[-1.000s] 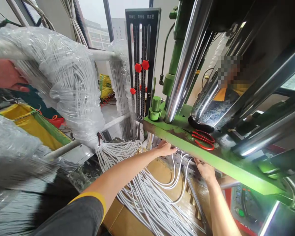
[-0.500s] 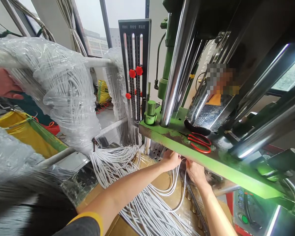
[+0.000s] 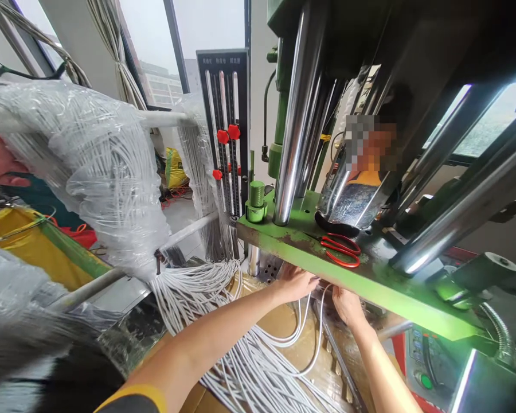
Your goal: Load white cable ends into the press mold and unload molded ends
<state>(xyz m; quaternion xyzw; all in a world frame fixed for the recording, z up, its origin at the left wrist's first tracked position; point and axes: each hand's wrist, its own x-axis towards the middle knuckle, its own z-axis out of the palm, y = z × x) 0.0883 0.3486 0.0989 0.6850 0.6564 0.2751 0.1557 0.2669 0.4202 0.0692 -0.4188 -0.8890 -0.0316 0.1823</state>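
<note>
My left hand (image 3: 296,283) reaches under the green machine plate (image 3: 395,291), fingers curled on thin white cables (image 3: 303,318) that loop down from it. My right hand (image 3: 347,304) sits just to its right under the same plate, fingers closed on the cable ends; the fingertips are hidden by the plate's edge. A large sheaf of white cables (image 3: 249,361) lies across brown cardboard (image 3: 284,330) below both forearms.
Red scissors (image 3: 340,250) lie on the green plate beside chrome columns (image 3: 289,132). Plastic-wrapped cable bundles (image 3: 107,172) hang from a metal rail (image 3: 163,119) on the left. Another person's hand (image 3: 0,166) shows at far left. A control panel (image 3: 425,367) sits lower right.
Both hands have drawn closer together under the plate and shifted slightly. The camera view has tilted, moving the machine leftward in view.
</note>
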